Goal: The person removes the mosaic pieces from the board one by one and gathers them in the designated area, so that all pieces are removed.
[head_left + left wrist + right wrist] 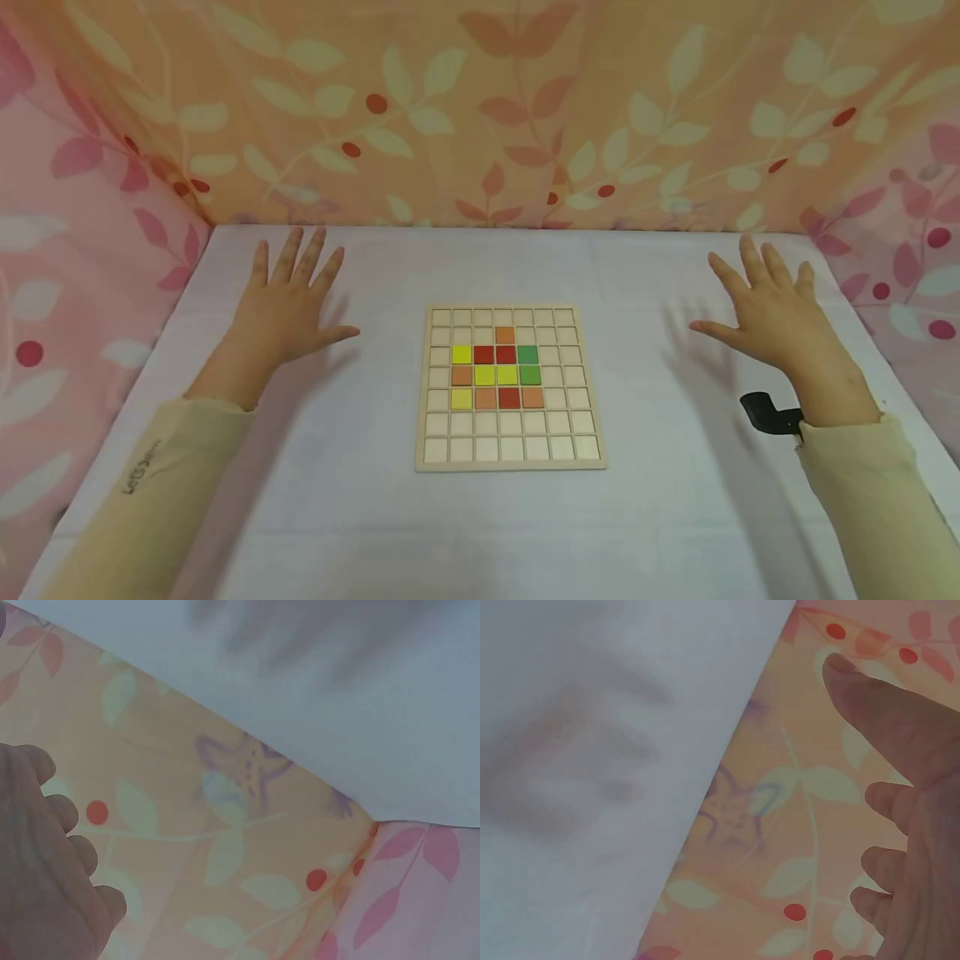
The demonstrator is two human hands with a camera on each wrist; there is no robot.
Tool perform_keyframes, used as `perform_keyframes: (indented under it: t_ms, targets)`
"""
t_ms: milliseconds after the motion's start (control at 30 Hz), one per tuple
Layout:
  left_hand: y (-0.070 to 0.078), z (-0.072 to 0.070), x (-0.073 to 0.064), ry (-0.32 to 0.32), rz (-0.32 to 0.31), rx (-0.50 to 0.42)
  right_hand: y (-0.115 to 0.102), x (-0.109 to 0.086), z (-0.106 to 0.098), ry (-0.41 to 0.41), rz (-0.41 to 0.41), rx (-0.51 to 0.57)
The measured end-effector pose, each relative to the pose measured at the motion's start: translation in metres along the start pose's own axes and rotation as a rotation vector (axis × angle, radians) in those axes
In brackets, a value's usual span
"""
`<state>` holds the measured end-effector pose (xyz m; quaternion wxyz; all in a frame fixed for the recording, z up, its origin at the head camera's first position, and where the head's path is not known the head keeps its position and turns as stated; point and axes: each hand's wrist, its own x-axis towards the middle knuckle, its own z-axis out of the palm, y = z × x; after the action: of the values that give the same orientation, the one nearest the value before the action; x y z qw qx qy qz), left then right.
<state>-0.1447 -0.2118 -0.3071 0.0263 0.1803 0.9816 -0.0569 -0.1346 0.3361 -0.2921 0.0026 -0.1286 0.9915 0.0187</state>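
Over the left of the table my left hand (281,317) is spread with straight fingers and holds nothing. My right hand (780,321) is spread the same way over the right side, also holding nothing. Shadows of both hands fall on the cloth beside them. Between the hands, apart from both, lies a square wooden grid board (512,467). Red, yellow, orange and green square tiles fill several of its middle cells, among them a yellow tile (461,355), a red tile (509,398), a green tile (528,355) and, higher up, an orange tile (505,335). Neither wrist view shows the board.
A white cloth (337,500) covers the table. Orange leaf-patterned fabric (517,117) rises behind its back edge, and pink patterned fabric (75,208) closes off the sides. At the right wrist a black curved piece (768,414) sticks out from the sleeve.
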Motion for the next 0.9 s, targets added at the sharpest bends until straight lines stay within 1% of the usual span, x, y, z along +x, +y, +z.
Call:
perform_keyframes:
  t_ms: [100, 233, 300, 400, 533, 600, 667, 800, 900]
  targets:
    - [0.003, 0.002, 0.000, -0.022, -0.002, -0.010, -0.003, 0.002, -0.001, 0.008, -0.019, 0.003]
    - [0.013, 0.009, 0.000, -0.027, 0.005, -0.033, -0.012, 0.007, 0.000, 0.057, -0.066, 0.022]
    - [0.021, 0.014, -0.001, -0.035, 0.012, -0.052, -0.018, 0.009, 0.003, 0.097, -0.094, 0.056]
    - [0.035, 0.022, -0.007, -0.064, 0.023, -0.095, -0.028, 0.011, 0.010, 0.181, -0.135, 0.126]
    - [0.054, 0.033, -0.016, -0.076, 0.041, -0.146, -0.044, 0.013, 0.020, 0.277, -0.180, 0.229]
    - [0.063, 0.038, -0.020, -0.073, 0.061, -0.164, -0.053, 0.014, 0.024, 0.298, -0.190, 0.279]
    - [0.073, 0.041, -0.024, -0.080, 0.095, -0.189, -0.062, 0.015, 0.027, 0.317, -0.200, 0.318]
    - [0.086, 0.043, -0.032, -0.155, 0.144, -0.273, -0.077, 0.018, 0.038, 0.352, -0.244, 0.370]
    - [0.091, 0.043, -0.035, -0.203, 0.157, -0.324, -0.088, 0.019, 0.047, 0.325, -0.264, 0.413]
